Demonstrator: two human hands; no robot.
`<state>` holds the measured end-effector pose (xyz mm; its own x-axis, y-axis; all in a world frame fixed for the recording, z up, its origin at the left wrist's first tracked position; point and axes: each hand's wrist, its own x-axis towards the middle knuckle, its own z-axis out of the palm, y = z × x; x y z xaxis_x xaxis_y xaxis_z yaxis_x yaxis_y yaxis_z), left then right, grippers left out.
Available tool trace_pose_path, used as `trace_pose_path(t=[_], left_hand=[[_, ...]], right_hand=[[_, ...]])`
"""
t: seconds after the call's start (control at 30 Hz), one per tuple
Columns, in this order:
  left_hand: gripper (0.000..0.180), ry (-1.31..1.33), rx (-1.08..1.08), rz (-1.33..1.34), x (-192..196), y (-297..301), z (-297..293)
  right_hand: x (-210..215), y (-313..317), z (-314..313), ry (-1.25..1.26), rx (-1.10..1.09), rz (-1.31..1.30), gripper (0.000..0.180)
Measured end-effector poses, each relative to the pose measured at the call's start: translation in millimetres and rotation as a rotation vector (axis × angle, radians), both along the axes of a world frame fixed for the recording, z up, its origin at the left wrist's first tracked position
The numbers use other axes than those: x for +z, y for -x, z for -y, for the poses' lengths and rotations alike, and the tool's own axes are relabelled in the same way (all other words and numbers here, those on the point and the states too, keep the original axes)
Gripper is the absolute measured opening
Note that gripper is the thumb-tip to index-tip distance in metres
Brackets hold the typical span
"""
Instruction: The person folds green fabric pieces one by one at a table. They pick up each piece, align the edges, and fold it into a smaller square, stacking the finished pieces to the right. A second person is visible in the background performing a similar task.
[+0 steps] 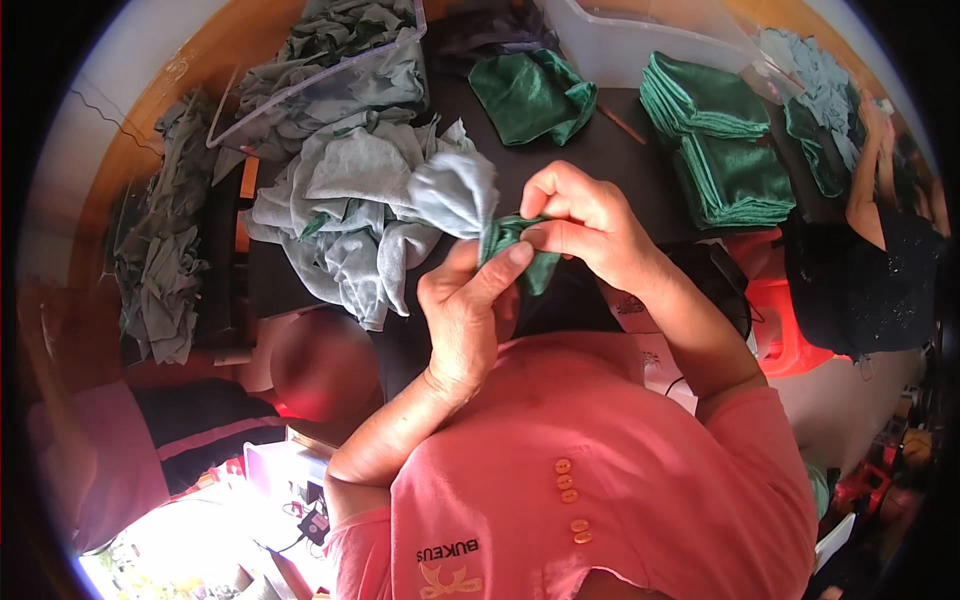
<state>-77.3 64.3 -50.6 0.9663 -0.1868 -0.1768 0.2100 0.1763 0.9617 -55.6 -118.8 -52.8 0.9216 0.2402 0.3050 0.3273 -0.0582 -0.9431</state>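
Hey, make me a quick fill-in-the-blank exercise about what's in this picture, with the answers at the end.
1. The left hand and right hand hold a cloth that is partly gray and partly ____.
2. The folded green stacks lie to the ____ of the loose gray heap.
3. The wearer's pinkish-red shirt has orange ____ down its front.

Missing words: green; right; buttons.

close head-worn fisheye, downward toward hands [603, 232]

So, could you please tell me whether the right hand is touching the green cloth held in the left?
Touching: the head view shows the right hand pinching the green cloth between thumb and forefinger, with no gap.
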Motion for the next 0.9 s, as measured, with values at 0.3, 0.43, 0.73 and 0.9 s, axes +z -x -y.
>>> trace_pose_path(t=[0.3,0.43,0.73,0.9], left_hand=[[0.036,0.239,-0.239,-0.094,-4.9,-13.0,-1.9],[0.033,0.257,-0.216,-0.229,-3.1,-13.8,1.0],[0.025,0.144,-0.059,0.217,9.7,-21.7,22.8],[0.019,0.098,-0.129,0.175,-5.8,-24.3,23.7]], right_hand=[[8.4,8.9,-2.1,-0.100,-0.018,-0.428,0.014],[-1.5,8.9,0.0,-0.207,-0.158,-0.183,0.011],[14.0,21.7,12.5,-0.037,-0.111,-0.184,0.007],[9.3,22.7,14.3,-0.271,-0.118,-0.240,0.008]])
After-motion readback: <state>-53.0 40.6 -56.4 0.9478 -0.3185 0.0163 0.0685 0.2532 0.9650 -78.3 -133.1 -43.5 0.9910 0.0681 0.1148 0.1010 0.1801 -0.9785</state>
